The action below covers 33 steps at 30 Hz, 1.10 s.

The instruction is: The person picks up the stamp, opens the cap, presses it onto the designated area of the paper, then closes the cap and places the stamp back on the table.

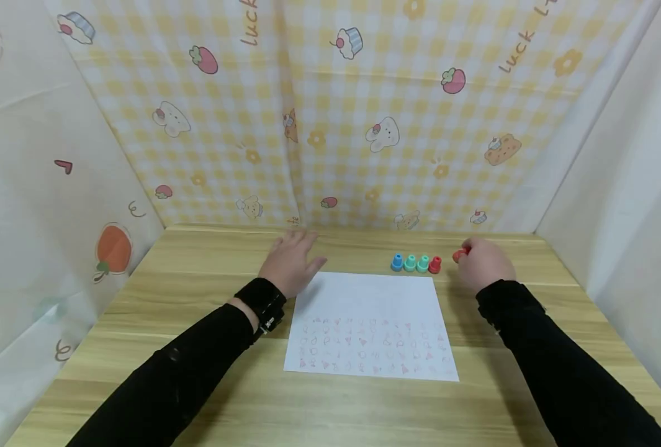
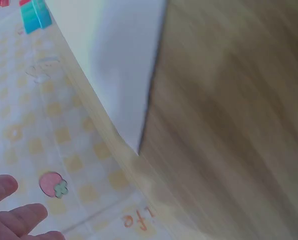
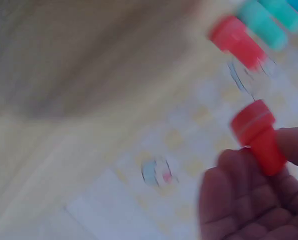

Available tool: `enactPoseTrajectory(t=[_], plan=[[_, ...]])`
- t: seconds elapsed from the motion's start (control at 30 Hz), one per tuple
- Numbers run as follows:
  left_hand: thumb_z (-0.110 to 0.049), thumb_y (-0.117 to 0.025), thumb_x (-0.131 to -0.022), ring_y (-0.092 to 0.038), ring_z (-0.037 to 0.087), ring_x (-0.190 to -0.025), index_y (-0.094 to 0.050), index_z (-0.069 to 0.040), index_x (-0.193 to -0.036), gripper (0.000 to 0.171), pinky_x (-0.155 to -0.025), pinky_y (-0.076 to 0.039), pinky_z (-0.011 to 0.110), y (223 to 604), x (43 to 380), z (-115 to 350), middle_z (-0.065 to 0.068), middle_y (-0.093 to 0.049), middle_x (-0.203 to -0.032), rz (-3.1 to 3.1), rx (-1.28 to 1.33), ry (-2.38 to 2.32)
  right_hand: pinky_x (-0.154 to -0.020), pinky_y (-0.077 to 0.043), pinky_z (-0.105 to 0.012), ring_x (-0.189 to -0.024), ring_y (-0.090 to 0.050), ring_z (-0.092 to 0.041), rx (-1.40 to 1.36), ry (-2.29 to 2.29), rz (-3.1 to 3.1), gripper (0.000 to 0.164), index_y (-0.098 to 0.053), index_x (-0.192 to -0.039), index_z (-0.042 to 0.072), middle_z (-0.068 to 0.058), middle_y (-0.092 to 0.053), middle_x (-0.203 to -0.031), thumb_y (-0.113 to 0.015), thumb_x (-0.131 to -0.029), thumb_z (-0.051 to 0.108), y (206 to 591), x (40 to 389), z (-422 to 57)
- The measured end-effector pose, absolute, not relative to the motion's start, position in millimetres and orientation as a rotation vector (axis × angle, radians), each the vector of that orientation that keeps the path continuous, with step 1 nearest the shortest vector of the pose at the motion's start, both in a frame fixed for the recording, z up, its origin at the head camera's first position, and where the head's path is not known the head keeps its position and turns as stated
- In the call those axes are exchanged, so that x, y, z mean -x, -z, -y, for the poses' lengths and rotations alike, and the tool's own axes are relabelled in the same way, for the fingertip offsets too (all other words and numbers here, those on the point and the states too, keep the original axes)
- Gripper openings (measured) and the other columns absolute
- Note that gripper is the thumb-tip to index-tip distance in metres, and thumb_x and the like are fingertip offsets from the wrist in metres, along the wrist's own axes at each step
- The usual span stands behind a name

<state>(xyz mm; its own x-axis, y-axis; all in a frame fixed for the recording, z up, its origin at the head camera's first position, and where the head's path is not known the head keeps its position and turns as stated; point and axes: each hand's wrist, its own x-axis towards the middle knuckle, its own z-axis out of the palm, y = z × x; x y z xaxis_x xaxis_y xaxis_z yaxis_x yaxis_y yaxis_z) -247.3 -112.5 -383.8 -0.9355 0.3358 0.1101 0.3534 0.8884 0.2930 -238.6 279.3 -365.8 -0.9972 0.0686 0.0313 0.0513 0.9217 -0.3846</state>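
My right hand [image 1: 485, 264] pinches a small red stamp [image 3: 267, 145] between thumb and fingers, at the far right of the table. Just left of it a row of similar stamps stands upright: a red stamp [image 1: 434, 266], two green stamps [image 1: 416, 264] and a blue stamp [image 1: 397, 263]. My left hand [image 1: 291, 264] holds nothing, its fingers spread beside the top left corner of a white sheet of paper [image 1: 372, 295]. Rows of small, faint red marks cover the sheet's lower half. In the left wrist view, fingers [image 2: 21, 218] show at the lower left, apart from the paper's corner.
The sheet lies on a wood-grain table [image 1: 364, 410]. Behind the table hangs a yellow checked cloth [image 1: 330, 167] with cartoon prints. White cloth walls [image 1: 632, 186] close off both sides.
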Motion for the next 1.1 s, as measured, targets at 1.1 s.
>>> enactPoseTrajectory(t=[1.1], plan=[[-0.026, -0.070, -0.103, -0.074, 0.013, -0.113, -0.068, -0.013, -0.134, 0.033, -0.099, -0.059, 0.036, 387.8, 193.9, 40.4, 0.002, -0.076, -0.126, 2.704, 0.852, 1.298, -0.086, -0.062, -0.025, -0.089, -0.071, -0.006, -0.299, -2.441, 2.276, 0.013, -0.059, -0.116, -0.007, 0.003, -0.068, -0.102, -0.057, -0.104, -0.003, 378.3, 179.0, -165.5]])
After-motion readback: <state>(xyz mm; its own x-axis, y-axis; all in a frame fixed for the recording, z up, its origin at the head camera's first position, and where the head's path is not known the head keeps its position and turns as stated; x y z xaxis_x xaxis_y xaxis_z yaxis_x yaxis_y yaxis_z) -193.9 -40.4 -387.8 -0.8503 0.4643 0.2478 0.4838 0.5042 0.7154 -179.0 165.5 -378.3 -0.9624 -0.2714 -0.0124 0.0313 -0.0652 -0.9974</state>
